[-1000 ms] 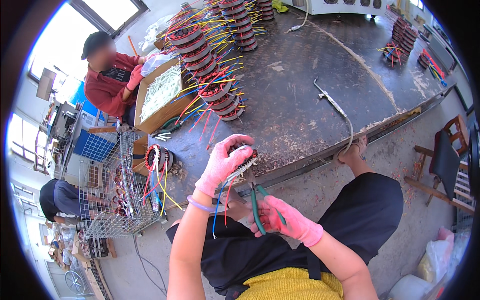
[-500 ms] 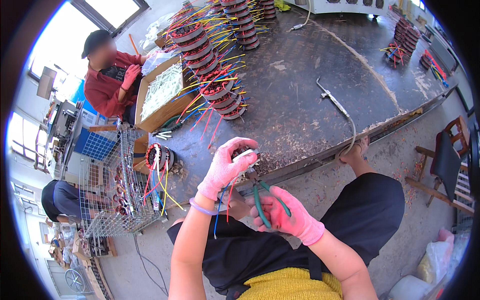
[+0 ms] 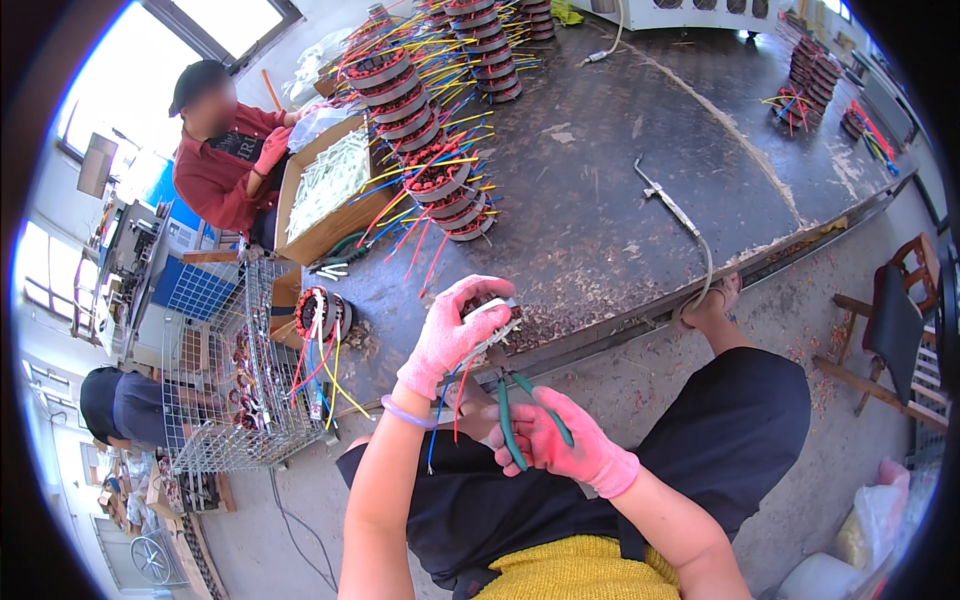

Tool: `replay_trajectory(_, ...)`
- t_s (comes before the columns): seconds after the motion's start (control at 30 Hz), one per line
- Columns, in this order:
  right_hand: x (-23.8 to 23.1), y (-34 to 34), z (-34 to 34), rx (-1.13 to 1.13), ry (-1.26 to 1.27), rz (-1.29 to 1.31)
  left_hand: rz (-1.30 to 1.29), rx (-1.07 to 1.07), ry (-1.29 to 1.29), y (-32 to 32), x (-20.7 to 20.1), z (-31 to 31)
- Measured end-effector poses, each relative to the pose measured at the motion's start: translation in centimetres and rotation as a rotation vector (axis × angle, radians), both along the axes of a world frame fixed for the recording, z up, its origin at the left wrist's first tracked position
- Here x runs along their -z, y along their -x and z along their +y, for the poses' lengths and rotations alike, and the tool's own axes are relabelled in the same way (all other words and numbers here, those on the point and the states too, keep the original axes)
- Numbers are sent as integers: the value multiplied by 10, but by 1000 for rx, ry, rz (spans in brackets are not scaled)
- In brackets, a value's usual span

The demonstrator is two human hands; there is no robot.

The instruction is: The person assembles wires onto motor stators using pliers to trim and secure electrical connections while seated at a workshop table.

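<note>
Pliers (image 3: 508, 428), green-handled and spread, sat in the half-curled right hand (image 3: 572, 440) while the left hand (image 3: 458, 332) clasped a wired part (image 3: 500, 335).

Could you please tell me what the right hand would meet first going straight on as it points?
Pliers leading, the right hand would probably first meet the wired ring in the left hand, though depth there is hard to judge.

A wooden chair (image 3: 888, 330) (black-padded) stands at right near plastic bags (image 3: 872, 522); a window (image 3: 112, 85) glows upper left
</note>
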State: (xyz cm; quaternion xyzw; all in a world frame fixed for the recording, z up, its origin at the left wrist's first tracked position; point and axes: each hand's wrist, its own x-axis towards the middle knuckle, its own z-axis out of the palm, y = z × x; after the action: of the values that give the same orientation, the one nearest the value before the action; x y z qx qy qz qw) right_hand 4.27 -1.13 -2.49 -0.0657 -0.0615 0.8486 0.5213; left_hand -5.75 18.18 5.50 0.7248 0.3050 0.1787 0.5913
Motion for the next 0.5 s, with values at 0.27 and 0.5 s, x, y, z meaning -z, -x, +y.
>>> replay_trajectory(0.27,4,2,4,1,49,299,-35,21,-82,0,6,2)
replay_trajectory(0.5,-12,3,7,44,155,207,-2,57,-92,4,8,1)
